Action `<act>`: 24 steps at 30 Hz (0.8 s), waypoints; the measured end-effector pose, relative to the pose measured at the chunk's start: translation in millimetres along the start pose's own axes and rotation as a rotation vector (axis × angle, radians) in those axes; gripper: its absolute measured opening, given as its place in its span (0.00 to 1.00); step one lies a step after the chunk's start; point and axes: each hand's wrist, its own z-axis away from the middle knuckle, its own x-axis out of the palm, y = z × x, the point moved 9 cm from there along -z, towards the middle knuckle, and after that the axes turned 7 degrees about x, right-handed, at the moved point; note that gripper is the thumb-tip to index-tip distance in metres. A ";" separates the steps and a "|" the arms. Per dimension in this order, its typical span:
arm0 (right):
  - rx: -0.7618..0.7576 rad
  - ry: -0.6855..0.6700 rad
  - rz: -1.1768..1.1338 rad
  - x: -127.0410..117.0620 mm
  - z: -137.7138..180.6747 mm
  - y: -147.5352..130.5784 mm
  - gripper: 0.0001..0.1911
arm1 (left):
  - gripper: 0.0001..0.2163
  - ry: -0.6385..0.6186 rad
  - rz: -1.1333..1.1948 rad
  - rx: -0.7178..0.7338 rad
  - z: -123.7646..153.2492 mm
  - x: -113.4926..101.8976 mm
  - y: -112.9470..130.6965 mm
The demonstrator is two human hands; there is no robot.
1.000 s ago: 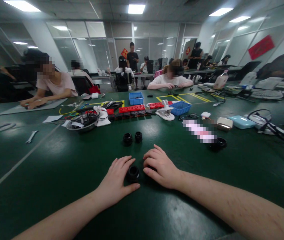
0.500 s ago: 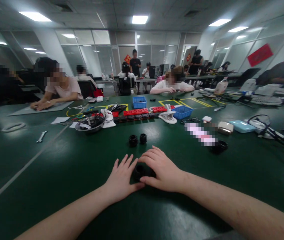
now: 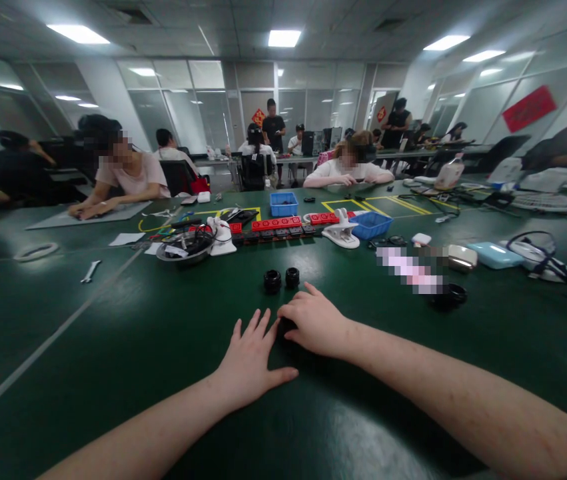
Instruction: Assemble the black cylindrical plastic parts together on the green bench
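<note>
Dark green table (image 3: 113, 347) fills a busy workroom, with other people seated along its far side. In the head view, a pair of black round fittings (image 3: 272, 281) stands side by side, clear of both hands. The left hand (image 3: 250, 360) lies flat on the green on the near side of that pair, fingers spread and holding nothing. The right hand (image 3: 316, 325) is curled knuckles-up over a third black fitting (image 3: 283, 328), just on the near side of the pair. Only a dark sliver shows by the thumb, so I cannot tell whether it is gripped or merely covered. So two pieces look set aside and one is in hand, while a black ring (image 3: 450, 295) lies well right of the pair. The pair stand on end, bores up and axis vertical. The covered one is probably the same, but it is too hidden to be sure.
</note>
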 end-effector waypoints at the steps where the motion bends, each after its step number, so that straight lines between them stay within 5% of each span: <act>1: 0.040 0.009 0.011 0.0 -5.0 9.0 0.14 | 0.42 -0.001 0.001 0.001 0.2 -0.1 -0.1; 10: 0.336 0.054 0.060 1.7 6.5 86.1 0.12 | 0.42 0.001 0.035 -0.005 -0.8 -0.2 -2.5; 24: 0.742 0.059 0.040 4.2 145.2 189.9 0.20 | 0.40 -0.031 0.033 -0.025 -0.4 1.0 -3.1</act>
